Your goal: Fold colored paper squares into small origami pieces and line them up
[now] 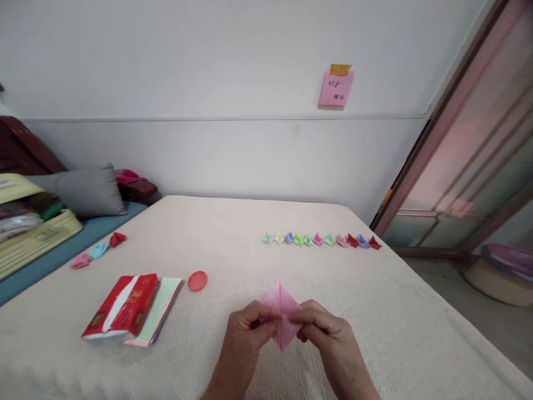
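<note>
A pink folded sheet of origami paper is held up near the front middle of the table, shaped like a diamond with a crease down its centre. My left hand pinches its left side between thumb and fingers. From the other side, my right hand grips it the same way, with the fingertips of both hands almost meeting at the centre crease. Beyond the hands, several small folded paper pieces in green, yellow, purple, pink and red stand in a row.
To the left lie a red packet, a stack of coloured paper and a red round lid. Three folded pieces sit near the left edge of the cloth-covered table. A pink note is taped to the wall.
</note>
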`<state>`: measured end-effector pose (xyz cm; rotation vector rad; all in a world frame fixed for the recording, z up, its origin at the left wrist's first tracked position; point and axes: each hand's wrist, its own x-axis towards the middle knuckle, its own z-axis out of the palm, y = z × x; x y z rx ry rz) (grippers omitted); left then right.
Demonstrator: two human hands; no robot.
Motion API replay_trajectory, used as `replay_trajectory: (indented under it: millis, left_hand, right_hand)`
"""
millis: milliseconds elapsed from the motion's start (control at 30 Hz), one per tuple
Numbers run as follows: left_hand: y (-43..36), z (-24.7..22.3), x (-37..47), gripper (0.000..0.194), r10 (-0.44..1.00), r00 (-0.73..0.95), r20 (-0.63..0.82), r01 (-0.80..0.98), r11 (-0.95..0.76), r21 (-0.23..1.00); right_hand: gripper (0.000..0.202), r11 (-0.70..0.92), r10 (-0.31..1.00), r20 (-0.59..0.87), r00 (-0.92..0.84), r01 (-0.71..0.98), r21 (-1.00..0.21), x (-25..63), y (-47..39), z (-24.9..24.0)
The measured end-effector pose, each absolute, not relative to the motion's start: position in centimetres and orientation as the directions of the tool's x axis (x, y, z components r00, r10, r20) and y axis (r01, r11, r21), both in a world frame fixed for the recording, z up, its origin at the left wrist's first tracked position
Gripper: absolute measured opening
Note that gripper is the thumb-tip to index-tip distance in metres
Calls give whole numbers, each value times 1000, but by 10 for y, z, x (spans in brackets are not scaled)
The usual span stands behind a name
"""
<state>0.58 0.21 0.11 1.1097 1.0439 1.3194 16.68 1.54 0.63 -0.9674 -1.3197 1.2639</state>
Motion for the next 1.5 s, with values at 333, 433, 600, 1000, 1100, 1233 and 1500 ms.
replay_trajectory:
  millis: [333,433,600,1000,1100,1233,1500]
  left_hand:
    - [1,2,8,11,990,-67,126,-57,-129,990]
    - [-2,2,9,14,977,-88,195,6,-195,981]
    - [-6,-1,12,19,954,-25,299,60,-297,953]
    - [-6,-5,13,14,965,-57,257,17,-256,967]
    - [-6,-1,13,13,972,-44,231,10,-231,973]
    - [-6,3,13,13,975,-38,219,3,-219,976]
    - [-5,-6,13,8,984,-56,171,-37,-173,984]
  right_hand:
    - [5,-5,996,13,-83,-210,-978,163,14,8]
    - [26,-50,998,-37,-45,-344,-938,157,14,7]
    - [20,-145,984,-102,-146,-323,-935,151,16,-1]
    - [22,-120,991,-93,-101,-318,-941,157,14,-3]
    - [27,-108,991,-82,-102,-281,-954,160,14,-4]
    - [37,-105,992,-81,-102,-265,-958,161,13,-4]
    - [20,-159,982,-106,-157,-378,-912,153,13,3]
